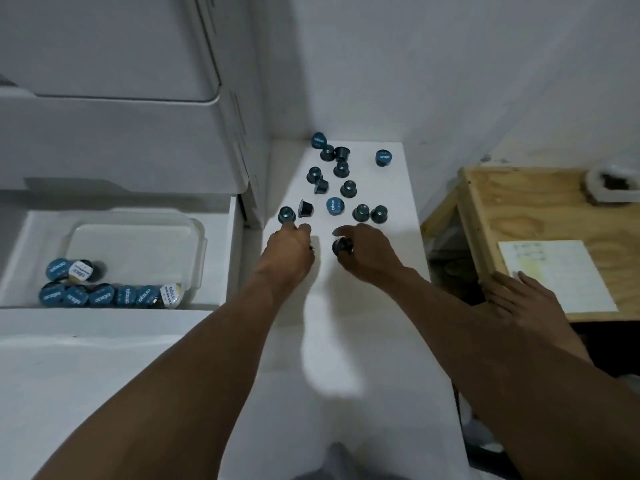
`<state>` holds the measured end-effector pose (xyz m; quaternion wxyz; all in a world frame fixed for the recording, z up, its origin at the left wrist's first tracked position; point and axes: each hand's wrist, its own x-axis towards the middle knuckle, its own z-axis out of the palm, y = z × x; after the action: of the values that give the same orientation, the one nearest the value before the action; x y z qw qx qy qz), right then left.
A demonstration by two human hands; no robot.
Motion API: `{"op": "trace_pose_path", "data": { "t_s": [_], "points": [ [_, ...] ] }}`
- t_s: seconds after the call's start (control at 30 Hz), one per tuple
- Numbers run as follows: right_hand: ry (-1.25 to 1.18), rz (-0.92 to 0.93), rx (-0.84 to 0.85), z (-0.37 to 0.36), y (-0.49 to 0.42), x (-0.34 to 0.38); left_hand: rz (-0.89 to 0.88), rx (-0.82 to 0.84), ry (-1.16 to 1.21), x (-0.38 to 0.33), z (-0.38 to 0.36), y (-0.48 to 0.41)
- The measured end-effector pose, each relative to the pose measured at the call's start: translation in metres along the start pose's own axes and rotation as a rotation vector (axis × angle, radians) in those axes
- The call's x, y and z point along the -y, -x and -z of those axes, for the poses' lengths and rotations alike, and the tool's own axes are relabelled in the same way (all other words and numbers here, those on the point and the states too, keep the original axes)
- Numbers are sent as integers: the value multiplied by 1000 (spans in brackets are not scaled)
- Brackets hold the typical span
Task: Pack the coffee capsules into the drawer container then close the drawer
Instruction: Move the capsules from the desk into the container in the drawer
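Several dark blue coffee capsules [348, 188] lie scattered on a white surface [388, 188], some upright and some tipped. My right hand [370, 254] grips one capsule [342, 246] between thumb and fingers at the near edge of the scatter. My left hand [289, 245] is beside it with fingers curled; a dark bit of a capsule [312, 249] shows under its palm, and its fingertips reach another capsule [286, 215]. At the left, the white drawer [20, 244] stands open. Inside it, a clear container [138, 237] holds several capsules [100, 295] along its near side.
White cabinet fronts [121, 133] rise above the drawer. A wooden stand [485, 209] with a sheet of paper [554, 271] sits at the right, and a bare foot [526, 299] rests on its edge. White walls close off the back.
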<state>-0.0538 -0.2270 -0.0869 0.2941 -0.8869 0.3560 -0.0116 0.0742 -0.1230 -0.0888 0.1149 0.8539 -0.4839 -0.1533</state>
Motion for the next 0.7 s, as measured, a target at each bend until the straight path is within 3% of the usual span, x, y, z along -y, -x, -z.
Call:
{"op": "trace_pose_path", "data": {
  "t_s": [0.27,0.47,0.7],
  "points": [
    [15,-19,-91,28,67,16,46,-177,109,-30,37,70],
    [-46,70,-173,34,123,44,52,-314,211,-41,60,139],
    [-89,116,-278,39,164,101,68,-407,278,-15,84,189]
  ]
}}
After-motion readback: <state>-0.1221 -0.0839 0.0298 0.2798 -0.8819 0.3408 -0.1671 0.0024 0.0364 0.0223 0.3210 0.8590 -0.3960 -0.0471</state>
